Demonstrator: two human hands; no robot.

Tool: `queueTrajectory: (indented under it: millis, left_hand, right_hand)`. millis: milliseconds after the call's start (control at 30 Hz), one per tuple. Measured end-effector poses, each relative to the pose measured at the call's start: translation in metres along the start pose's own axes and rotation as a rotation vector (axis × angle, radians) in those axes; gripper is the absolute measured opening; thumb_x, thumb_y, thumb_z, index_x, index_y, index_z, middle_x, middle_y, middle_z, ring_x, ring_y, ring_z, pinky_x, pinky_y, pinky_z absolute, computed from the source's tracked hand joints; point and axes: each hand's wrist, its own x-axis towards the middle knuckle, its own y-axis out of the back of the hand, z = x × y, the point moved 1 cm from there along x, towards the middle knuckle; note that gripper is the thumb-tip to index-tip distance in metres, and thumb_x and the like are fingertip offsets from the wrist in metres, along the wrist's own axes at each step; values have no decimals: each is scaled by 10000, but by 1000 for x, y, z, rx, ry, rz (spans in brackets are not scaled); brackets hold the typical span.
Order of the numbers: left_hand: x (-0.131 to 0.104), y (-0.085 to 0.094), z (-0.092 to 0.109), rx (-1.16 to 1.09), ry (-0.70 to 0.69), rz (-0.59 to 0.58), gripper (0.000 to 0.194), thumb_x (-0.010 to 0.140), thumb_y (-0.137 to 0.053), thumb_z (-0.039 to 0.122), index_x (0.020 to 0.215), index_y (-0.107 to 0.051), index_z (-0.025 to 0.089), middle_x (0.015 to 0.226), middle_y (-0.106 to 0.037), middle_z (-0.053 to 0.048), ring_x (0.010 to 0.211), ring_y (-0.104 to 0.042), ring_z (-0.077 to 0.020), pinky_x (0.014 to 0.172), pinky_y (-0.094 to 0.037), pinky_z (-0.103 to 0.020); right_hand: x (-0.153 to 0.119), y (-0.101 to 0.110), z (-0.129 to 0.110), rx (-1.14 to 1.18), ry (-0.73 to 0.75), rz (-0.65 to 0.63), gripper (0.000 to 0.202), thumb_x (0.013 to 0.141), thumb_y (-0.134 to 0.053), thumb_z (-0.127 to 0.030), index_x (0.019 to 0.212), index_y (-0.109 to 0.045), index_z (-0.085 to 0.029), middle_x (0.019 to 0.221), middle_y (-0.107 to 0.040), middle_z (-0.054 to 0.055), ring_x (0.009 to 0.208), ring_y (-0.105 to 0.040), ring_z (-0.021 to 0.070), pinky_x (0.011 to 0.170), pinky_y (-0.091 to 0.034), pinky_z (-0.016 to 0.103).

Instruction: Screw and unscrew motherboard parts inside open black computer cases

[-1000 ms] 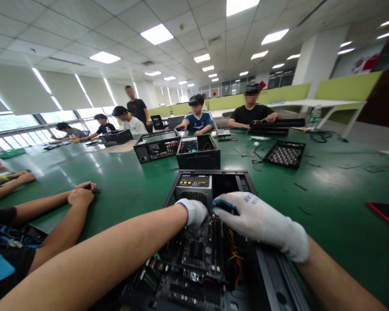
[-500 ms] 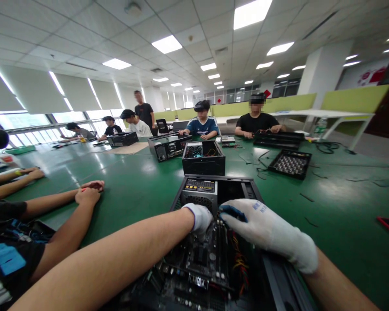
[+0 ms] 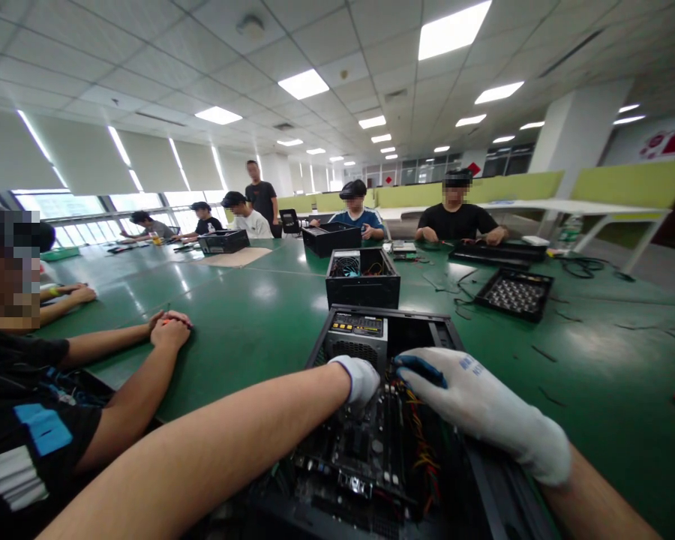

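Observation:
An open black computer case (image 3: 503, 480) lies in front of me, with a motherboard (image 3: 346, 442) inside and a labelled power supply (image 3: 357, 334) at its far end. My left hand (image 3: 363, 381), in a white glove, reaches down into the case beside the power supply; its fingers are hidden. Just right of it, my right hand (image 3: 472, 397) wears a white glove with blue fingertips. Its thumb and fingers curve together in a pinch at the motherboard's far edge; what is between the tips is too small to make out. Red and yellow cables (image 3: 421, 442) run below this hand.
Another open computer case (image 3: 363, 289) stands just beyond mine on the green table (image 3: 247, 322). To the right lie a black tray of small parts (image 3: 514, 292) and loose cables (image 3: 588, 266). A co-worker's clasped hands (image 3: 169, 328) rest on the left; several people sit farther back.
My view has swung slightly left. Both my hands stay at nearly the same spot in the case. Across the table, the case before the person in blue has been turned.

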Motion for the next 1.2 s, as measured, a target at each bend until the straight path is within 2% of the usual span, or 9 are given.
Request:
queueTrajectory:
  millis: [100,267,533,700,1000,1200]
  left_hand:
    - [-1,0,0,-5,11,18,573,578,-920,246,1126,-770,173,1201,-758,-155,1130,-711,-342,980,-581,-386]
    - [-9,6,3,-16,34,58,426,739,-802,215,1158,-754,156,1241,-741,-161,1177,-694,-315,1029,-552,-383]
    - [-10,4,-1,-19,47,26,486,744,-825,248,1199,-728,109,1267,-721,-187,1197,-679,-332,1053,-533,-390]
    - [-12,5,0,-11,41,13,564,671,-884,229,1202,-724,124,1240,-735,-164,1168,-692,-320,1027,-548,-373]
    - [-16,9,3,-17,22,52,570,728,-834,197,1268,-671,109,1273,-714,-159,1173,-676,-293,1033,-525,-353]
    - [-13,5,2,-25,36,65,511,697,-847,164,1182,-712,73,1198,-736,-183,1094,-692,-300,992,-543,-395]
  right_hand:
    - [0,1,-1,-15,13,-4,346,990,-541,-488,1123,-740,-238,1107,-767,63,1017,-701,250,916,-525,377]
    - [0,1,-2,-49,36,3,329,988,-534,-462,1087,-756,-240,1035,-778,53,934,-709,237,848,-534,349]
    - [0,1,-1,-64,36,-7,325,953,-555,-446,1069,-756,-218,919,-769,39,860,-678,216,791,-510,314]
    - [0,1,0,-73,40,-21,343,966,-536,-447,1075,-752,-205,928,-768,37,842,-671,201,780,-494,299]
    - [0,2,-1,-78,38,-25,358,976,-527,-454,1085,-756,-201,935,-769,29,818,-668,188,751,-483,289]
    - [0,2,0,-81,54,-24,352,976,-534,-453,1073,-758,-199,915,-769,31,807,-670,188,752,-483,288]
